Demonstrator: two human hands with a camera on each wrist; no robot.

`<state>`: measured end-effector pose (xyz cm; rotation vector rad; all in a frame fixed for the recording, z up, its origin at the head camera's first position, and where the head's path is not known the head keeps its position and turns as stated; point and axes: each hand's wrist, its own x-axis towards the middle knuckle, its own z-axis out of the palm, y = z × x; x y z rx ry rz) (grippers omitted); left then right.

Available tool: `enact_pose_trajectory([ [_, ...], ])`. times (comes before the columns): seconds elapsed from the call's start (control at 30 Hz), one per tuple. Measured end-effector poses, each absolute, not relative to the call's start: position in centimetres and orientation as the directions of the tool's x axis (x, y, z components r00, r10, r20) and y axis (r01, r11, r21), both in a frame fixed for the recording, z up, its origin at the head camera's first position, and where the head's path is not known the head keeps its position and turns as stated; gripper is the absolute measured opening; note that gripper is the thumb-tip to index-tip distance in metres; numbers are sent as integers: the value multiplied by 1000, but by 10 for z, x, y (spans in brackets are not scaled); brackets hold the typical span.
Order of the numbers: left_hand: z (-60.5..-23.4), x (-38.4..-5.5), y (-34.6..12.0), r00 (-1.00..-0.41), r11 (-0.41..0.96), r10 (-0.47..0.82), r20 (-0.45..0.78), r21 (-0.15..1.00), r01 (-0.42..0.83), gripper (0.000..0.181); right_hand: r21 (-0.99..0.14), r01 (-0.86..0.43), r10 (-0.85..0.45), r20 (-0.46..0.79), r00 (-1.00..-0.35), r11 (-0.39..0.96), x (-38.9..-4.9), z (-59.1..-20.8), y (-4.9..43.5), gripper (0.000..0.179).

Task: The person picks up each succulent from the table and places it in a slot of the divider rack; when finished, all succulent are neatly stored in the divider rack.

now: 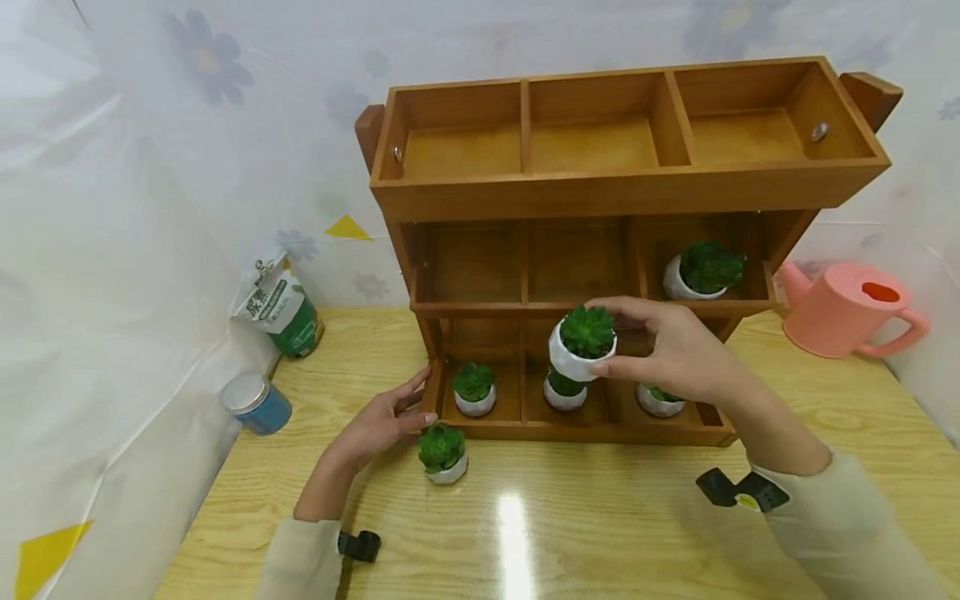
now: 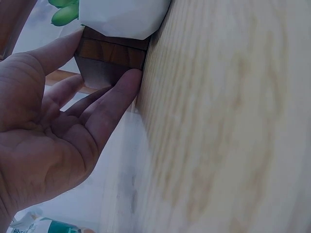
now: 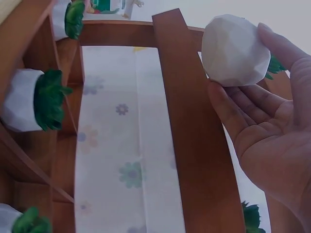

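Observation:
My right hand grips a potted succulent by its white faceted pot, in front of a three-tier wooden shelf. In the right wrist view the thumb and fingers hold the pot from opposite sides. My left hand holds the lower left corner of the shelf; the left wrist view shows thumb and fingers about its wooden end. Beside that hand a second potted succulent stands on the table. Three more, a left one, a middle one and a right one, sit in the bottom tier.
Another potted succulent occupies the middle tier's right compartment. To the right stands a pink watering can. A blue jar with a silver lid and a green-and-white bag are at the left, on the wood-grain table.

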<state>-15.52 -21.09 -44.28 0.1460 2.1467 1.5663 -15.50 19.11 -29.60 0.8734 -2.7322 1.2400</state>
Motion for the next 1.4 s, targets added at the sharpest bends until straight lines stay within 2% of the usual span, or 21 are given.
enact_pose_trajectory([
  [0.4, -446, -155, -211, -883, 333, 348, -314, 922, -197, 74, -692, -415, -385, 210, -899, 590, -173, -262, 196, 62],
  [0.63, -445, -156, -212, -880, 337, 357, -314, 922, -192, 76, -624, -384, -326, 211, -921, 681, -185, -251, 193, 63],
  [0.87, -445, -156, -212, -885, 355, 349, -310, 917, -181, 76, -593, -409, -342, 228, -912, 694, -200, -251, 185, 65],
  [1.17, -445, -155, -211, -883, 340, 355, -308, 922, -185, 75, -462, -478, -391, 277, -878, 747, -218, -256, 172, 57],
  [1.4, -445, -155, -212, -881, 340, 360, -307, 922, -182, 75, -417, -497, -436, 237, -868, 761, -224, -260, 166, 58],
])
